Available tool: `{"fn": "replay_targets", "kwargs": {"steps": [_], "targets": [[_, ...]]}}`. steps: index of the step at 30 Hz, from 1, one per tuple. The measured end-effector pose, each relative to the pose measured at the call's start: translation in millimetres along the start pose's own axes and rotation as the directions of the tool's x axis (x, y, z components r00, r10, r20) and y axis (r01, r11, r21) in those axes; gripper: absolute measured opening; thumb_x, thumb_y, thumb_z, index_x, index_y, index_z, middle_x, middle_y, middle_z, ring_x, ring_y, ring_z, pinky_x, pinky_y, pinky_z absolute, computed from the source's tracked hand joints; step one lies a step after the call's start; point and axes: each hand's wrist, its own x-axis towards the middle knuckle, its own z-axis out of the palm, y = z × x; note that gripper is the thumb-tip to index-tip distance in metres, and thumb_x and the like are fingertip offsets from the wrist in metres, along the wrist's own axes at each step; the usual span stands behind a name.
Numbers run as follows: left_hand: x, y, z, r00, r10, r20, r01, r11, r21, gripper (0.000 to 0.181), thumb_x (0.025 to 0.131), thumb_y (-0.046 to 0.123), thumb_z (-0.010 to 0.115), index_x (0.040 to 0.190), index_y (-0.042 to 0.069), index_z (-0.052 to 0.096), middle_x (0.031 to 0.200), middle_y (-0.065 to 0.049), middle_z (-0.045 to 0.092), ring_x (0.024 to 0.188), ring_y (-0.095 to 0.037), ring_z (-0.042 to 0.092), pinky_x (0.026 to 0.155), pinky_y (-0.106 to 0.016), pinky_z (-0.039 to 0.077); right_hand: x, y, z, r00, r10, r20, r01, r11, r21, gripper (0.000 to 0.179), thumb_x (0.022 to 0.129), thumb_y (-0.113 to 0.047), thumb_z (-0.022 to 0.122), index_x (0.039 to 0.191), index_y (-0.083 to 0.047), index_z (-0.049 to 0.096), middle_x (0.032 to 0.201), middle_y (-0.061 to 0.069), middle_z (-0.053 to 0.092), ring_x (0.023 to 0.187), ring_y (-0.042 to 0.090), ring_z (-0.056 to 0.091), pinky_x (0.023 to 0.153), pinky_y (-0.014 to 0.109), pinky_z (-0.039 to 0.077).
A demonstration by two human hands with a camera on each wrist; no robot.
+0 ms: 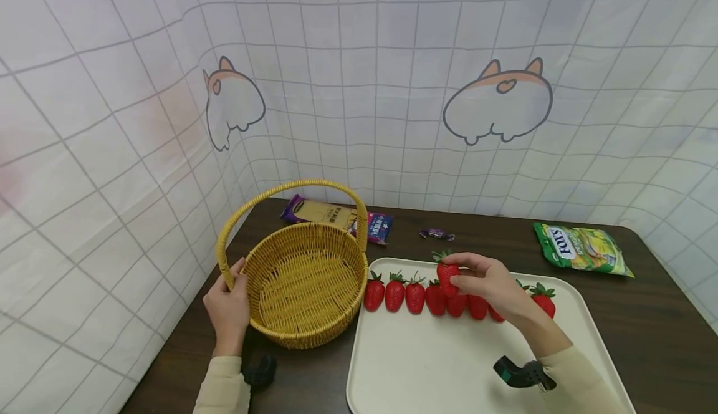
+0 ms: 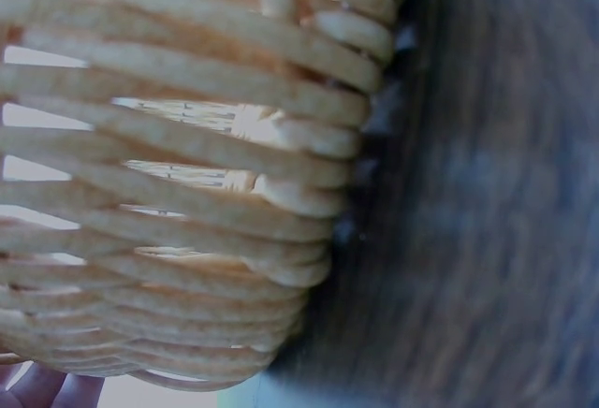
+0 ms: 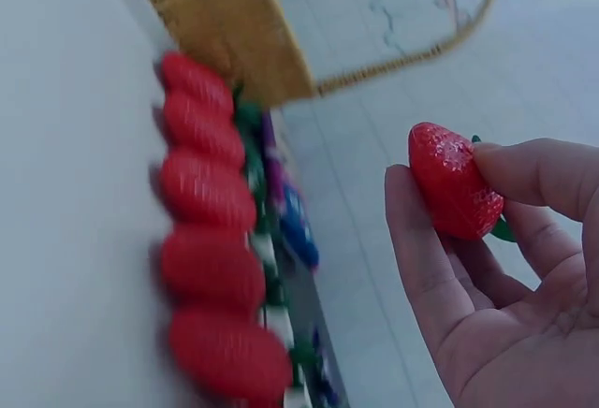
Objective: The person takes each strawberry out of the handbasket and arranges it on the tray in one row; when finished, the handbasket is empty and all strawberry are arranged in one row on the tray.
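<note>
A yellow woven basket (image 1: 307, 333) with a tall arched handle stands on the left of the table, with nothing lying in it. My left hand (image 1: 229, 305) grips the base of its handle on the left side; in the left wrist view the basket's side (image 2: 187, 211) hides most of that hand. Between thumb and fingers, my right hand (image 1: 493, 283) pinches a strawberry (image 1: 447, 279) above the row on the tray. Several more strawberries (image 1: 394, 295) lie side by side along the far part of the white tray (image 1: 415, 364), some hidden behind the right hand.
Behind the basket lie a purple and tan snack packet (image 1: 325, 212) and a blue packet (image 1: 379, 227). A small purple wrapped candy (image 1: 437, 234) sits beyond the tray. At the back right is a green Fox's bag (image 1: 582, 250). A grid-patterned curtain (image 1: 392, 90) closes off the back and sides.
</note>
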Motion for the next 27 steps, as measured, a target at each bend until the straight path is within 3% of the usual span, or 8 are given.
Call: {"fn": "replay_targets", "kwargs": {"steps": [3,5,9,14,20,27], "targets": [[-0.6,0.5,0.7,1.0,-0.008,0.006,0.008,1.0,-0.011,0.026,0.093,0.003,0.058,0.112,0.007,0.075,0.082,-0.02,0.069,0.034,-0.006,0.02,0.034,-0.024,0.022,-10.7,7.0,-15.4,0.998,0.029,-0.053,-0.029,1.0,-0.006,0.045,0.093,-0.017,0.065,0.133,-0.004,0.053,0.125,0.021,0.057,0.103,0.028,0.061,0.086,0.048,0.053],[-0.4,0.7,0.9,1.0,-0.004,0.01,0.004,1.0,-0.017,0.025,0.093,0.003,0.058,0.11,0.006,0.075,0.094,-0.017,0.073,0.034,-0.006,0.02,0.034,-0.024,0.022,-17.8,12.1,-23.5,0.994,0.04,-0.098,-0.042,0.999,-0.012,0.045,0.093,-0.019,0.066,0.134,-0.005,0.053,0.124,0.016,0.059,0.102,0.025,0.061,0.086,0.045,0.053],[0.5,-0.2,0.1,1.0,0.01,0.016,-0.01,1.0,-0.011,0.022,0.092,0.002,0.057,0.104,0.003,0.075,0.101,-0.015,0.073,0.034,-0.005,0.02,0.034,-0.024,0.022,-31.4,22.4,-35.1,0.983,0.036,-0.179,-0.039,0.999,-0.015,0.044,0.094,-0.023,0.065,0.133,-0.006,0.053,0.116,0.0,0.063,0.1,0.015,0.063,0.085,0.039,0.054],[1.6,-0.4,-0.8,1.0,0.014,-0.004,-0.014,1.0,0.001,0.017,0.091,0.002,0.058,0.093,0.001,0.075,0.111,-0.008,0.073,0.035,-0.005,0.021,0.036,-0.022,0.022,-45.6,30.1,-48.4,0.972,0.033,-0.232,-0.039,0.999,-0.022,0.045,0.096,-0.024,0.063,0.136,-0.008,0.051,0.112,-0.011,0.065,0.099,0.008,0.063,0.083,0.034,0.054],[1.3,-1.7,1.4,1.0,0.015,0.004,-0.015,1.0,0.025,0.021,0.091,0.003,0.06,0.104,0.003,0.076,0.104,-0.011,0.074,0.035,-0.006,0.02,0.036,-0.023,0.023,-64.3,39.8,-69.5,0.947,0.024,-0.319,-0.045,0.997,-0.06,0.045,0.097,-0.024,0.061,0.139,-0.011,0.051,0.113,-0.018,0.061,0.098,0.003,0.06,0.078,0.028,0.054],[2.2,-0.4,1.6,1.0,0.021,-0.019,-0.02,1.0,0.011,0.02,0.09,0.002,0.06,0.101,0.003,0.077,0.104,-0.01,0.074,0.036,-0.006,0.021,0.037,-0.023,0.022,-77.5,49.2,-86.2,0.91,0.046,-0.412,-0.056,0.998,-0.012,0.049,0.097,-0.027,0.061,0.143,-0.014,0.05,0.113,-0.018,0.058,0.096,0.002,0.057,0.076,0.022,0.053]]}}
